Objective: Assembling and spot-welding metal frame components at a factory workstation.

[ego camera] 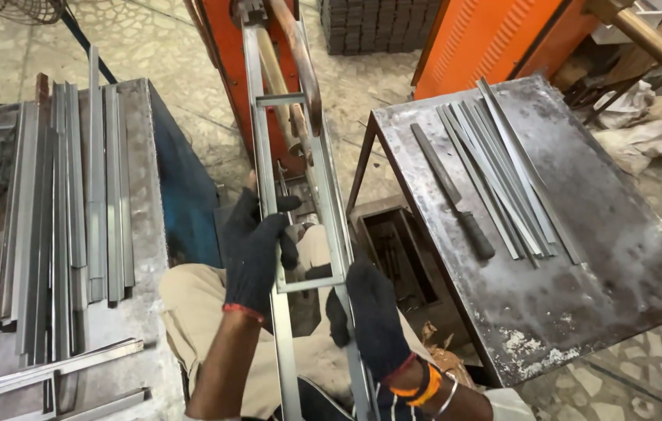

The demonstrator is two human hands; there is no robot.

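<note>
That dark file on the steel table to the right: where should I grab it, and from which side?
Take the file by its thick rounded handle end, nearest the table's front edge. Come from above on the left side: the loose metal strips lie close along its right, while the left side is bare tabletop.

— What stands on the right?

— A dark, scuffed steel table (580, 257) on thin legs, its top stained with pale patches near the front edge. A bundle of long grey metal strips (495, 168) lies fanned across it, and just beside them a long dark file with a black handle (452, 191).

— And on the left?

— A grey, worn metal table with a blue side (140, 140). Long grey steel channel lengths (65, 203) lie side by side along it, and a few more grey bars (42, 370) lie crosswise at the near end.

— Underneath?

— A pale stone-chip floor (658, 366).
</note>
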